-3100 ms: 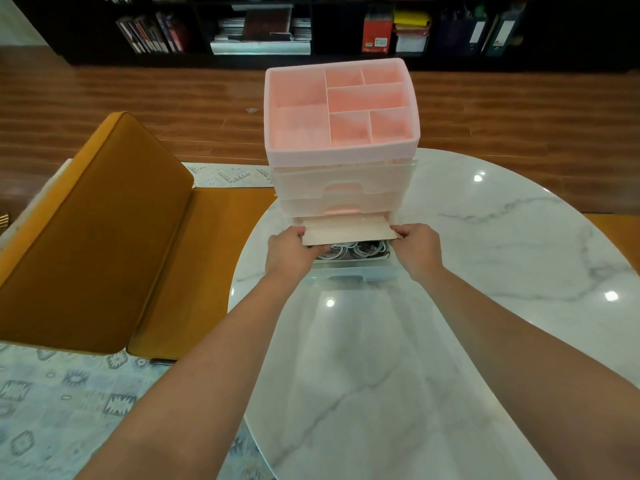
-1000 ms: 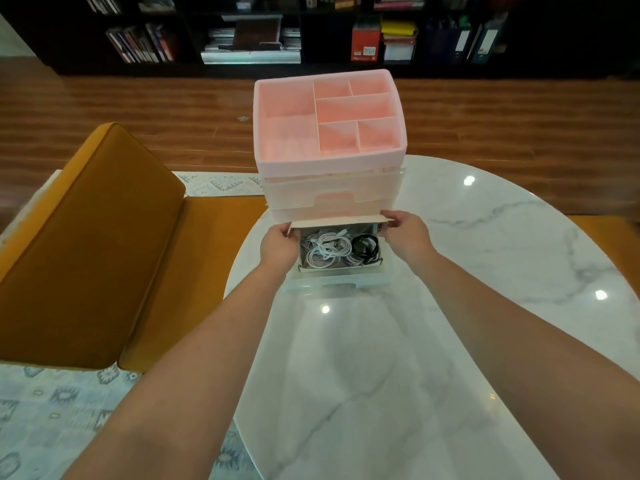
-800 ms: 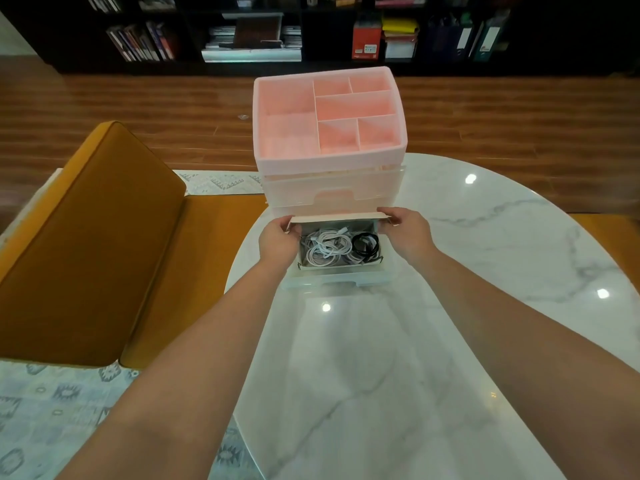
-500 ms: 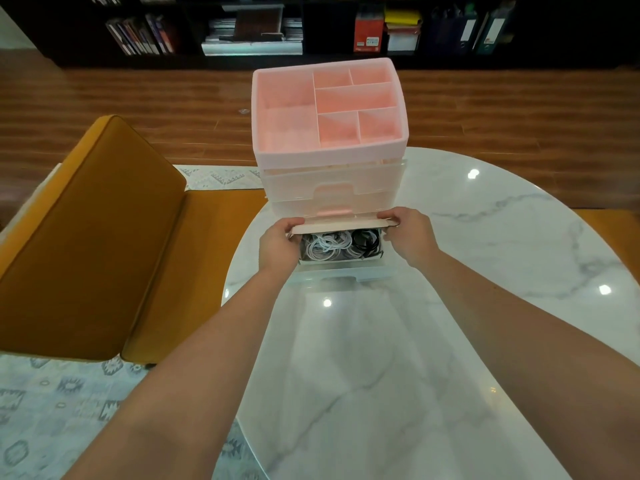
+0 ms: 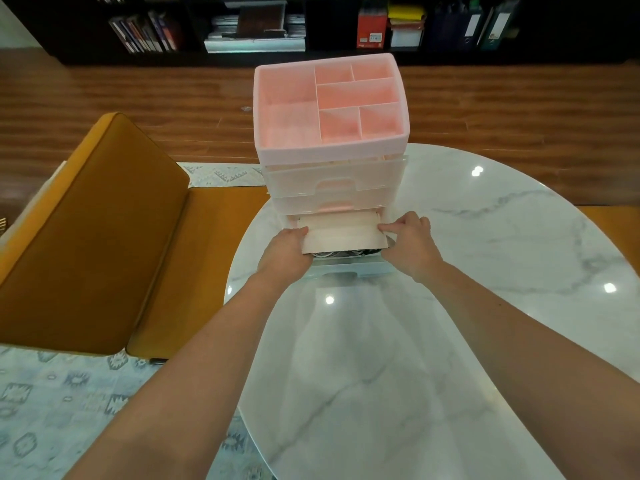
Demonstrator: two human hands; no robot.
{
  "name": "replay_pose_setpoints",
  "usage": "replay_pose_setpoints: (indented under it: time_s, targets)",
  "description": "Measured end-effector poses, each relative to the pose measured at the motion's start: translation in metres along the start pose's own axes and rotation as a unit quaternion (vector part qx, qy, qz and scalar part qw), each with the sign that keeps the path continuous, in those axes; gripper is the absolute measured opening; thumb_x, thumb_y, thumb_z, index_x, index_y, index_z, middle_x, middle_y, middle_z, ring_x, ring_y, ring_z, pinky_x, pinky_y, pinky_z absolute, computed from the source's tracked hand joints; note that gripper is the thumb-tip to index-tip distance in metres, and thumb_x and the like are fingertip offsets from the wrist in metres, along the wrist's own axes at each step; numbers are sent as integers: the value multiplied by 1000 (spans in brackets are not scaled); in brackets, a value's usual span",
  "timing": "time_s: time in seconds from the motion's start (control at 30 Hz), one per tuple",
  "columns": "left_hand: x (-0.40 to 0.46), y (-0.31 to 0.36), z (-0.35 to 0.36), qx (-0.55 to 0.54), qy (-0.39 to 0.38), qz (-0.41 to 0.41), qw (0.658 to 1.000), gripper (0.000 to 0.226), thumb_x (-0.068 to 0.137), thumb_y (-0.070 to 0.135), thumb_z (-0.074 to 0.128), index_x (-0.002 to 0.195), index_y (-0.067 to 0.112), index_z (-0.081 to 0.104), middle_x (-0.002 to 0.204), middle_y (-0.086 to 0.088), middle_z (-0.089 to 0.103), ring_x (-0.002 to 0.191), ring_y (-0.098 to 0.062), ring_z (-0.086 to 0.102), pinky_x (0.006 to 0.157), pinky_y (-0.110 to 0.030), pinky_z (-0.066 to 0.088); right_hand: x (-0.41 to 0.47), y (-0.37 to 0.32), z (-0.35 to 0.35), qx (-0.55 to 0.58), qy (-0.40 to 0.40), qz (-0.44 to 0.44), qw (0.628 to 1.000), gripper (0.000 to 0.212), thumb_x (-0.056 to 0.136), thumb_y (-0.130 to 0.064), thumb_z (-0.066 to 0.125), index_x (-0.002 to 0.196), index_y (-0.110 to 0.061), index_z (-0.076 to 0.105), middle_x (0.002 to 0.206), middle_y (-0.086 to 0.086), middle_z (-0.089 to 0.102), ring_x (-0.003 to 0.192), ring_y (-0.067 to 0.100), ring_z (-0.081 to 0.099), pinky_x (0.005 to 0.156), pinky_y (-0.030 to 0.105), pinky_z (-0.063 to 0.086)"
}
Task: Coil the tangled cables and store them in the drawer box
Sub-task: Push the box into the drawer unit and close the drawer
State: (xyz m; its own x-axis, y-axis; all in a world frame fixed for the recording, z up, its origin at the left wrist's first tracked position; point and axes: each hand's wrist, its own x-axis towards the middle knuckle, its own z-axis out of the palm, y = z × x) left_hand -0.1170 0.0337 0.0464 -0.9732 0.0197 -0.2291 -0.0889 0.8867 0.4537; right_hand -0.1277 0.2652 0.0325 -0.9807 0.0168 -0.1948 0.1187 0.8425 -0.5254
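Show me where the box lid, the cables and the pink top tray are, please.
box lid (image 5: 343, 233), head view, middle of its cream flap.
cables (image 5: 341, 252), head view, strip showing under the lid's near edge.
pink top tray (image 5: 329, 152), head view, front rim.

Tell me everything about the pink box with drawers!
The drawer box stands upright on the marble table. It looks like frosted plastic, with an open pink tray of compartments on top and drawers below. The bottom drawer is pulled out, and the left hand and right hand hold a pale flap over the cables.
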Motion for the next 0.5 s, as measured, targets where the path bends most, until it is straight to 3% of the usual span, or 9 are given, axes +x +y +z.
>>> replay_pose_setpoints:
  time_s: [0.13,0.27,0.4,0.5]
  targets:
    - [-3,2,1,85,-21,31,996,57,96,32,58,146,13,37,141,-11,49,127,-28,45,105,-40,41,-4,-3,3,-12,-6,-1,1000,55,85,-15,62,140,-17,52,117,7,45,117,24,37,97,38,44]
    - [0,5,0,96,-74,13,993,73,93,59,47,149,14,31,148,-10,41,132,-30,41,106,-43,41,-7,-9,3,38,-33,35,998,58,87,-33,61,141,-15,50,120,4,40,113,18,44,97,32,44]
    - [4,6,-2,36,-41,-21,998,50,100,41,46,143,14,44,141,-13,50,125,-31,50,102,-37,41,-4,-13,2,36,-18,36,999,39,94,-25,55,130,-8,60,118,10,43,105,26,52,89,28,44]
    - [4,10,2,14,0,-60,998,48,96,34,58,140,17,48,133,-10,56,116,-28,56,95,-33,46,-1,-17,-1,25,-18,49,998,22,92,-17,57,103,-1,68,107,11,45,94,30,55,70,27,44]
